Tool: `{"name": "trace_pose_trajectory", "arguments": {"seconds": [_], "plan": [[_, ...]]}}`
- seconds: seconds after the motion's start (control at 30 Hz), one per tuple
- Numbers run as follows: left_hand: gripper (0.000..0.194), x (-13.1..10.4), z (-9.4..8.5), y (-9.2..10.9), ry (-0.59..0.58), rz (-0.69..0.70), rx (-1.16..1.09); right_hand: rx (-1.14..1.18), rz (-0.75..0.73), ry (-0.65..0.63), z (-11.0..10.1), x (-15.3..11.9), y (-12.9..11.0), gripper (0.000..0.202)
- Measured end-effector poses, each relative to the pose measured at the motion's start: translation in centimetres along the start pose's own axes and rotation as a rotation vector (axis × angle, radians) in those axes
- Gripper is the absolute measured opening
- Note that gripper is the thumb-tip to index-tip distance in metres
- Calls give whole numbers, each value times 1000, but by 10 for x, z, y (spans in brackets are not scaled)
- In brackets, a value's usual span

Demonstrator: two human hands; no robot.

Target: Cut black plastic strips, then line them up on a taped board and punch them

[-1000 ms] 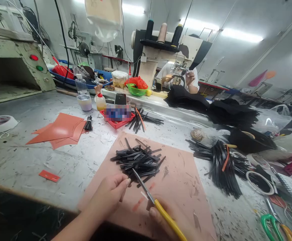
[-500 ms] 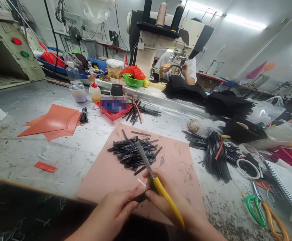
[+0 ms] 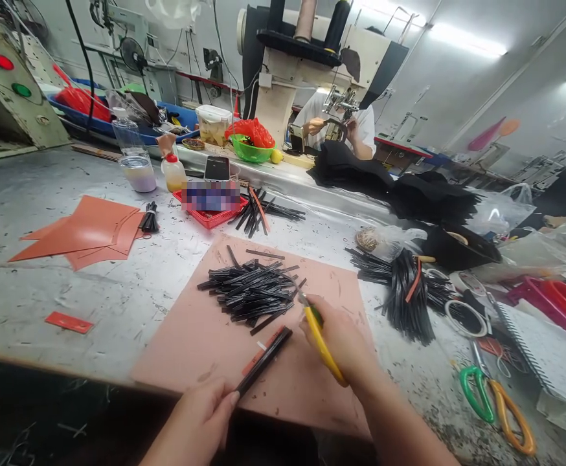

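My left hand (image 3: 204, 409) grips the near end of several long black strips (image 3: 266, 362), which point away to the right over a pink board (image 3: 179, 346). Beside these strips lies a small orange piece (image 3: 252, 364) with a white mark. Scissors with a yellow handle (image 3: 320, 346) are in my right hand (image 3: 344, 333), a green part of the handle showing between the fingers. Their blades point toward a loose pile of short black strips (image 3: 249, 291) in the middle of the board. The blade tips are hard to make out against the pile.
Orange sheets (image 3: 96, 226) and a small tied black bundle (image 3: 149, 218) lie left. A red tray (image 3: 210, 219) stands behind the board. More black strips (image 3: 412, 304), a notebook (image 3: 538, 349) and green-orange-handled scissors (image 3: 482, 395) are right. A person (image 3: 361, 133) works at a sewing machine (image 3: 283, 77).
My hands have moved apart. The left now holds the black strips out over the board, and the right has shifted away to the right with the scissors.
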State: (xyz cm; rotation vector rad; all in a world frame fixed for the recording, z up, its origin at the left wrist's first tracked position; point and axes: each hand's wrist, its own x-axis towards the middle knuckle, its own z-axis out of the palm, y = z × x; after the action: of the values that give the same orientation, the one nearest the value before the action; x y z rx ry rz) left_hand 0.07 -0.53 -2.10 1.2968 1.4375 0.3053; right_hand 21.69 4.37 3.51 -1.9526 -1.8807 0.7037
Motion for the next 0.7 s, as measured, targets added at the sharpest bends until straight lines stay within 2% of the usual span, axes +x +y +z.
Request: {"name": "trace_pose_trajectory", "arguments": {"seconds": [0.07, 0.13, 0.2, 0.27, 0.37, 0.43, 0.57, 0.7], "plan": [[30, 1, 0, -1, -10, -40, -11, 53, 29, 58, -8, -12, 7, 35], [31, 0, -1, 0, -16, -67, -12, 146, 22, 26, -15, -31, 13, 38], [31, 0, -2, 2, -14, -73, -10, 230, -29, -104, -18, -52, 19, 43], [31, -1, -3, 6, -17, -75, -12, 252, -108, -303, -12, -71, 26, 48], [32, -1, -5, 11, -49, -87, -4, 212, -131, -558, 12, -91, 40, 50], [32, -1, -6, 13, -54, -92, 1, 198, -97, -642, 33, -99, 48, 49], [32, -3, -6, 15, -54, -87, 3, 233, -107, -666, 60, -104, 53, 47], [32, -5, -5, 16, -44, -96, 2, 272, -144, -614, 66, -102, 46, 46]]}}
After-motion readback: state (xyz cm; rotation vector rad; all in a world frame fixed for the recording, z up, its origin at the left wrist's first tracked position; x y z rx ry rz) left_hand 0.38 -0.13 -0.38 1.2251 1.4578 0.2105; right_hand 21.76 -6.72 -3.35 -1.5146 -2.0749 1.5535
